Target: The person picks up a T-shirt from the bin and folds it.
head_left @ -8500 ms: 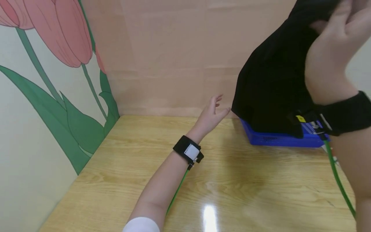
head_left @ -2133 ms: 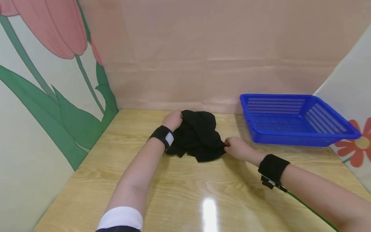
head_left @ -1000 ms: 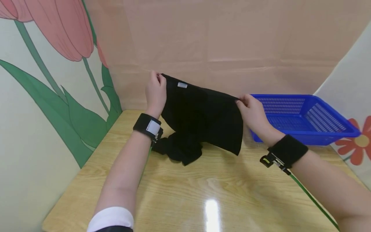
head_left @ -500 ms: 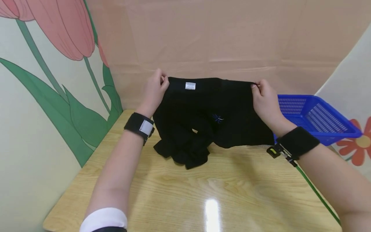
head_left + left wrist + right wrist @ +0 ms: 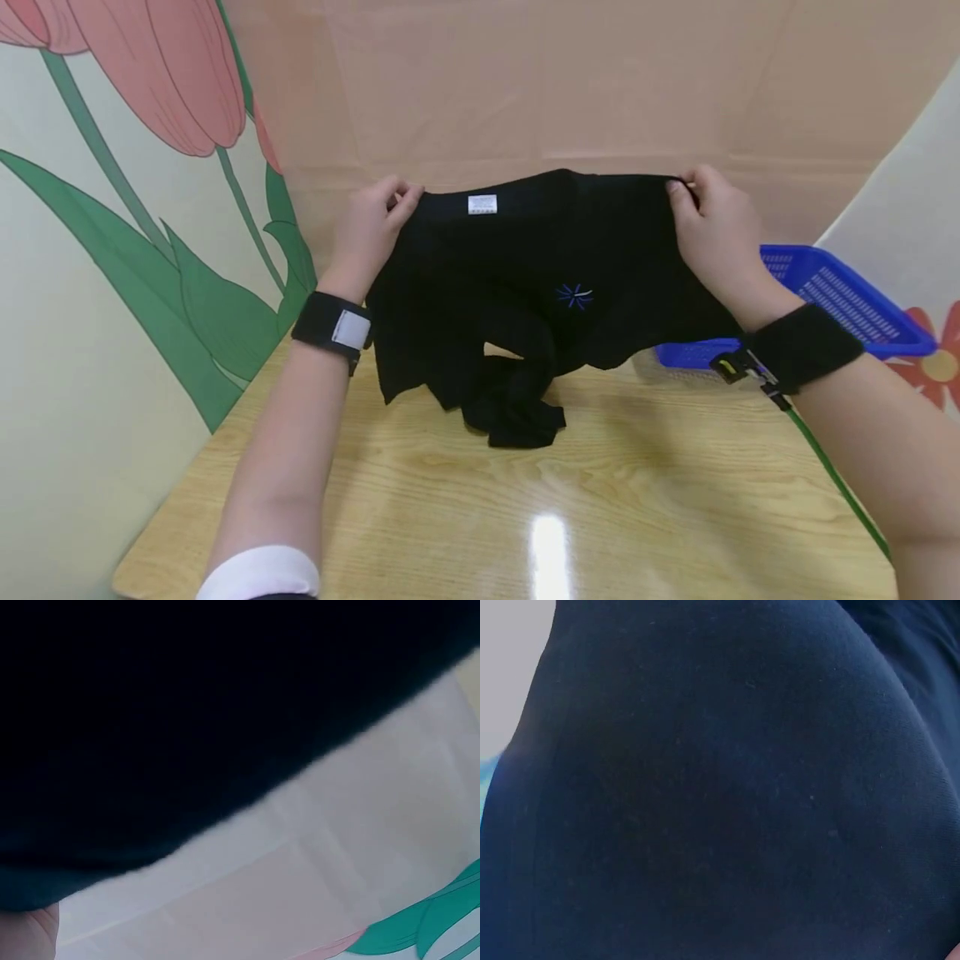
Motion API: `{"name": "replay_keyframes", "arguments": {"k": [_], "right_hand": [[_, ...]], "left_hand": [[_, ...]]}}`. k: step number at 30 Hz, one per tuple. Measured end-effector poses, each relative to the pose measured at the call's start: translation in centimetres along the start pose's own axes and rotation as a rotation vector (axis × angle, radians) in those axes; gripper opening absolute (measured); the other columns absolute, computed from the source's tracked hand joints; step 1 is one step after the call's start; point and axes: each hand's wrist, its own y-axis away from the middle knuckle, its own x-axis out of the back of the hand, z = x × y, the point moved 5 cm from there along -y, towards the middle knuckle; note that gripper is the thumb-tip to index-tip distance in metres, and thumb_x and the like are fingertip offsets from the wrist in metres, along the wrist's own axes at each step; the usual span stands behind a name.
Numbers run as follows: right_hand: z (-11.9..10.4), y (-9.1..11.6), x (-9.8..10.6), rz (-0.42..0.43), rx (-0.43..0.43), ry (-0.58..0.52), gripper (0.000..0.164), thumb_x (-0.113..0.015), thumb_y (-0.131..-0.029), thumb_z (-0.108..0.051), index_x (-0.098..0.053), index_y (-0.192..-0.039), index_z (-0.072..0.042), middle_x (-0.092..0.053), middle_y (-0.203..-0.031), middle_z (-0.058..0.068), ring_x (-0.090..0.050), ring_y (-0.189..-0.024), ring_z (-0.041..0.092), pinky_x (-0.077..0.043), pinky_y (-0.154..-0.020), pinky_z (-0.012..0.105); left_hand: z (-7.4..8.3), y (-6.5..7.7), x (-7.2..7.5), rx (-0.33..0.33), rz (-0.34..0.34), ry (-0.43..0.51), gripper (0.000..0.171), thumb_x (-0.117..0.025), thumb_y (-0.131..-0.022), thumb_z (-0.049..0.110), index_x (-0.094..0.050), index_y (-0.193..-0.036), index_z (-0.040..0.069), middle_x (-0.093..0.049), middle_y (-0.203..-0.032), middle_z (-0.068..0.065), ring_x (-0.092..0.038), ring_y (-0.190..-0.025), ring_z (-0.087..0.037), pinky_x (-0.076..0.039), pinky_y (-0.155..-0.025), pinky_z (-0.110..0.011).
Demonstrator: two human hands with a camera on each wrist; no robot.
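Note:
A black garment [image 5: 480, 267], its exact kind unclear, hangs stretched between my two hands in the head view. It has a white label [image 5: 482, 204] near its top edge and a small blue-and-white starburst mark [image 5: 574, 296]. My left hand [image 5: 372, 229] pinches the upper left corner, and my right hand [image 5: 716, 221] grips the upper right corner with the thumb toward me. The lower part droops in folds to the table, with a gap showing through. Dark cloth [image 5: 150, 720] fills much of the left wrist view, and cloth [image 5: 720, 787] covers nearly all the right wrist view.
A blue plastic basket [image 5: 847, 304] stands at the right rear of the wooden table [image 5: 450, 517], partly behind my right hand and the cloth. Papered wall [image 5: 637, 83] rises behind. A green cable [image 5: 840, 483] trails from the right wristband.
From lying bunched on the table, the garment has been raised and spread. Over the last second my hands have moved apart, the right one up and rightward, and the basket is more covered.

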Motion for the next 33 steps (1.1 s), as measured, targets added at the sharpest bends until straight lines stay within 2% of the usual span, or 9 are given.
{"name": "replay_keyframes", "arguments": {"k": [5,7,10,12,17,20,24,31,33], "right_hand": [[-0.8,-1.1,2.0,0.074,-0.003,-0.016,0.038,-0.045,-0.103,-0.032,-0.058,-0.110,0.003,-0.057,-0.092,0.013,-0.045,-0.081,0.026,-0.029,-0.067,0.033],[-0.9,-1.5,2.8,0.094,-0.021,-0.036,0.038,-0.046,-0.102,-0.033,-0.059,-0.112,0.002,-0.055,-0.090,0.003,-0.045,-0.080,0.020,-0.029,-0.067,0.028],[-1.3,-2.2,4.1,0.126,-0.012,-0.086,0.032,-0.048,-0.102,-0.032,-0.059,-0.105,-0.002,-0.049,-0.085,-0.008,-0.043,-0.078,0.012,-0.028,-0.068,0.022],[-1.6,-2.6,4.9,0.153,0.018,-0.108,0.026,-0.049,-0.102,-0.031,-0.060,-0.102,-0.007,-0.047,-0.085,-0.016,-0.042,-0.078,0.005,-0.028,-0.071,0.020],[-2.8,-3.3,6.7,0.261,0.160,-0.132,0.009,-0.053,-0.101,-0.026,-0.059,-0.094,-0.023,-0.044,-0.083,-0.024,-0.039,-0.075,-0.004,-0.026,-0.072,0.018],[-3.2,-3.7,7.6,0.311,0.193,-0.142,0.012,-0.056,-0.099,-0.025,-0.056,-0.088,-0.032,-0.045,-0.081,-0.025,-0.039,-0.075,-0.005,-0.026,-0.072,0.016],[-3.8,-4.2,8.7,0.308,0.189,-0.166,0.021,-0.056,-0.099,-0.023,-0.050,-0.086,-0.038,-0.046,-0.080,-0.025,-0.040,-0.075,-0.004,-0.026,-0.075,0.017],[-5.5,-4.1,11.7,0.296,0.235,-0.121,0.014,-0.050,-0.102,-0.024,-0.060,-0.102,-0.034,-0.040,-0.075,-0.021,-0.035,-0.066,-0.005,-0.026,-0.068,0.015],[-5.7,-4.1,12.4,0.312,0.196,-0.093,0.014,-0.050,-0.102,-0.031,-0.062,-0.107,-0.033,-0.041,-0.073,-0.019,-0.034,-0.063,-0.004,-0.026,-0.064,0.015]], "left_hand": [[1.3,-0.1,1.6,-0.012,0.032,-0.026,0.036,-0.054,-0.100,0.038,-0.064,-0.097,0.003,-0.059,-0.080,-0.011,-0.052,-0.073,-0.025,-0.040,-0.067,-0.032],[2.0,-0.1,2.0,-0.015,0.044,-0.026,0.038,-0.054,-0.099,0.040,-0.063,-0.098,0.003,-0.059,-0.080,-0.011,-0.052,-0.073,-0.025,-0.040,-0.067,-0.032],[3.0,-0.2,2.6,-0.021,0.067,-0.025,0.040,-0.054,-0.098,0.042,-0.063,-0.100,0.003,-0.058,-0.080,-0.011,-0.053,-0.075,-0.024,-0.041,-0.069,-0.031],[3.6,-0.2,3.1,-0.023,0.088,-0.018,0.040,-0.055,-0.097,0.043,-0.063,-0.100,0.003,-0.057,-0.079,-0.011,-0.052,-0.075,-0.024,-0.040,-0.069,-0.029],[5.1,0.0,4.5,-0.048,0.159,-0.009,0.043,-0.056,-0.096,0.045,-0.063,-0.099,0.003,-0.055,-0.076,-0.010,-0.049,-0.071,-0.022,-0.036,-0.065,-0.028],[6.0,0.2,5.2,-0.071,0.194,0.010,0.041,-0.059,-0.096,0.042,-0.062,-0.097,0.001,-0.053,-0.075,-0.010,-0.048,-0.068,-0.022,-0.033,-0.063,-0.027],[7.0,0.5,5.8,-0.133,0.250,0.040,0.037,-0.064,-0.095,0.036,-0.060,-0.094,0.000,-0.050,-0.071,-0.009,-0.045,-0.064,-0.019,-0.030,-0.061,-0.027],[9.1,1.2,8.1,-0.287,0.359,0.036,0.031,-0.070,-0.091,0.027,-0.059,-0.091,-0.002,-0.056,-0.070,-0.013,-0.049,-0.063,-0.023,-0.029,-0.058,-0.026],[9.7,1.5,8.8,-0.317,0.374,0.061,0.030,-0.070,-0.092,0.025,-0.059,-0.091,-0.003,-0.055,-0.070,-0.013,-0.048,-0.064,-0.020,-0.030,-0.059,-0.025]]}}
